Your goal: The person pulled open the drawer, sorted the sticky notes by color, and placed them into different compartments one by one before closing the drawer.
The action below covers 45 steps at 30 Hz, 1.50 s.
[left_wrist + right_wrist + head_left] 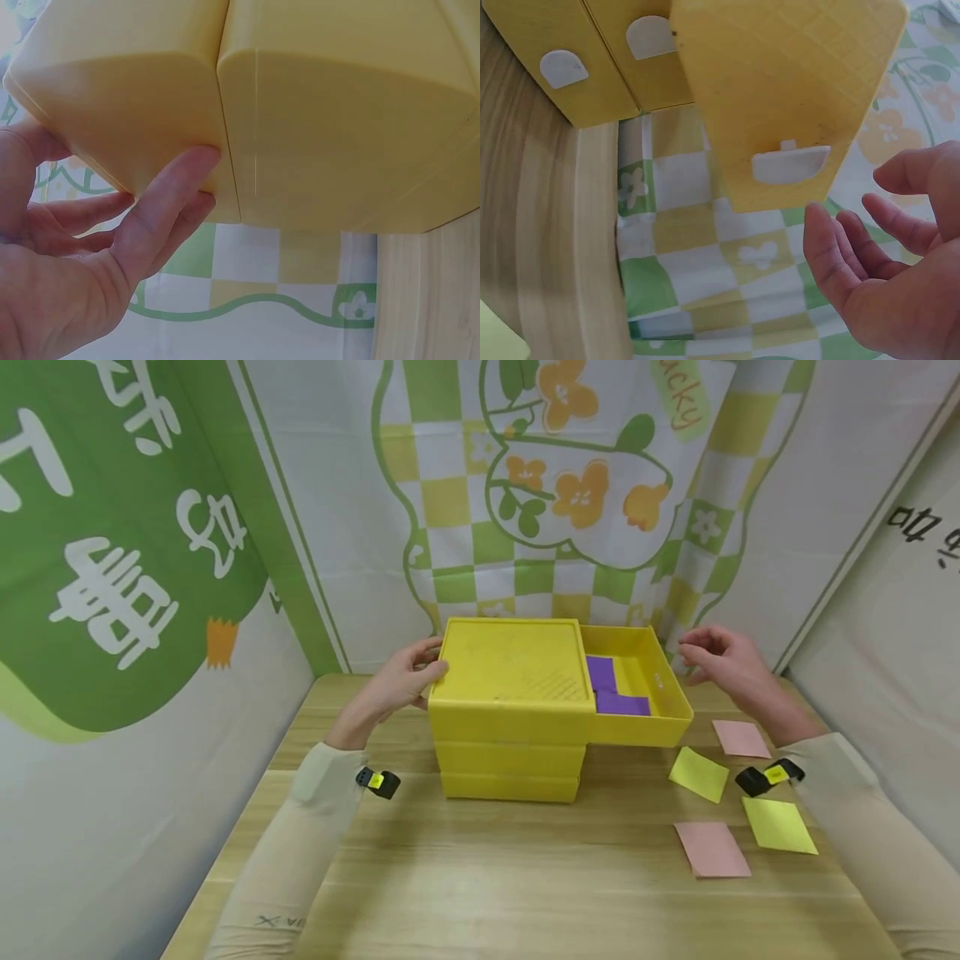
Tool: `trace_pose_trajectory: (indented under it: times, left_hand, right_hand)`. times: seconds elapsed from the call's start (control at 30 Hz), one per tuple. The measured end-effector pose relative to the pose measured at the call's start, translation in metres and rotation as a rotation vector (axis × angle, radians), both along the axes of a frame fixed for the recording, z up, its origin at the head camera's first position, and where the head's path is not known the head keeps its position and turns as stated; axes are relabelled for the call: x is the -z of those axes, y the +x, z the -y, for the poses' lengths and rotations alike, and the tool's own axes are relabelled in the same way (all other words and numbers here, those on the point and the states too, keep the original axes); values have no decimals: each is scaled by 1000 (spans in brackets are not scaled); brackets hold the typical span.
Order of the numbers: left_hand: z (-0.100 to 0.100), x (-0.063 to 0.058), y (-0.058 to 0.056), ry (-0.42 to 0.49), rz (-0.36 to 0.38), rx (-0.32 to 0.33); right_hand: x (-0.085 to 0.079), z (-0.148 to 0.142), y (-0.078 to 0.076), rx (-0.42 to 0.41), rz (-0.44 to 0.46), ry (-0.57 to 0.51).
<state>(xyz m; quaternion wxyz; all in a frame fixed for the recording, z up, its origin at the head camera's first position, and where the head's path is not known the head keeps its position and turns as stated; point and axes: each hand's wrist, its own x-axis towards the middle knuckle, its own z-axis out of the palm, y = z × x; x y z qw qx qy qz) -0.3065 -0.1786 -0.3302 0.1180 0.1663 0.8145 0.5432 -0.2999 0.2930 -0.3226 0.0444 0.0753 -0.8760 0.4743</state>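
Note:
A yellow drawer box [513,664] of stacked drawers stands on the table, its top drawer [645,731] pulled out to the right. Purple paper notes [622,703] lie inside that drawer. At the box's left side, my left hand [401,681] touches the side wall with extended fingers, its thumb at the top edge; the left wrist view shows fingertips [201,159] against the plastic. Just right of the drawer's front, my right hand [731,664] hovers with loosely bent fingers and holds nothing. In the right wrist view, a white handle [791,165] sits on the drawer front near those fingers.
On the right of the wooden table [465,877] lie pink notes [712,850] and yellow-green notes [699,774], near my right forearm. A patterned curtain [525,568] hangs close behind the box. White handles [564,69] mark the lower drawers.

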Motion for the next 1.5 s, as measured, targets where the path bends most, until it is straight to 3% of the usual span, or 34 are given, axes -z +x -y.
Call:
trace_pose_trajectory:
  times: [0.2, 0.5, 0.97, 1.23, 1.5]
  left_hand:
    - [-1, -3, 1, -1, 2, 2]
    - [-2, -4, 3, 0, 10, 3]
    - [-1, -2, 1, 20, 11, 12]
    - [-1, -1, 2, -1, 7, 3]
    - [-1, -2, 3, -2, 6, 5]
  right_hand:
    - [13, -2, -8, -79, 101, -130]
    - [31, -2, -7, -123, 237, -278]
    - [37, -2, -5, -221, 297, -678]
    - [40, -1, -5, -231, 289, -758]
    - [41, 4, -8, -218, 263, -758]
